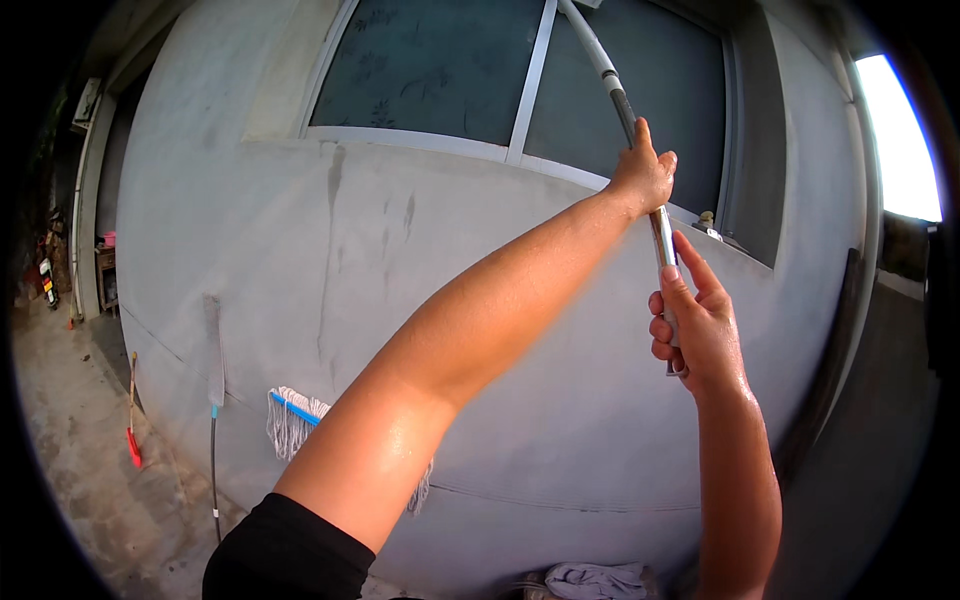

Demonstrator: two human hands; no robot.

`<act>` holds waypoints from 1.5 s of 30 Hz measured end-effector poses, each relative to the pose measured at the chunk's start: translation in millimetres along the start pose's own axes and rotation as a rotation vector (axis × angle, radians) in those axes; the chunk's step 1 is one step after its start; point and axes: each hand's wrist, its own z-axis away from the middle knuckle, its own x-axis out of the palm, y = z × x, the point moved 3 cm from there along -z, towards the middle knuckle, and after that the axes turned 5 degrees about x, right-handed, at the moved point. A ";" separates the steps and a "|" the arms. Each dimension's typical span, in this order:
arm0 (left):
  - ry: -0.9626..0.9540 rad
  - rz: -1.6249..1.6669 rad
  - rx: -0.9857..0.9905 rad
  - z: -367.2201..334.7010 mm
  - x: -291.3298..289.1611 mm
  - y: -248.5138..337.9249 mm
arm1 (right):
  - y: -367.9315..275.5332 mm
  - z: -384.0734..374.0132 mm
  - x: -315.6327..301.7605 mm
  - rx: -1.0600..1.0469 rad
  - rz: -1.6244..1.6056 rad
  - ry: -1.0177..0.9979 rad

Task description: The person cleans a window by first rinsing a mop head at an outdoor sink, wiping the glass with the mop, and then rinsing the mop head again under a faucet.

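Observation:
A long white, grey and silver pole (592,45) slants up across the right half of a window. Its top end is cut off by the upper edge of view, where only a bit of white shows, so its kind is unclear. My left hand (643,180) is closed round the middle of the pole, one finger pointing up along it. Lower down, my right hand (705,325) grips the silver end, with a small loop at the tip and the index finger lifted off. Both forearms look wet.
The sliding window (430,70) has dark panes in a white frame, set in a grey wall (250,220). A string mop (292,425), a grey long-handled duster (215,350) and a red-ended stick (133,445) lean at left. Grey cloth (597,580) lies below.

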 end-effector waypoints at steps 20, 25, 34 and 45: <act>-0.008 0.541 -0.121 43.4 87.7 31.1 | 41.7 13.4 -64.6 -0.016 -0.139 -0.012; 0.021 0.546 -0.176 19.6 102.7 16.5 | 38.2 -17.9 -84.8 0.001 0.024 -0.002; 0.112 0.532 -0.194 -14.0 139.7 36.2 | 0.7 -31.9 -144.5 0.094 0.314 0.004; -0.080 1.115 -0.361 128.7 252.5 100.7 | 7.1 179.0 -304.1 0.293 0.444 -0.152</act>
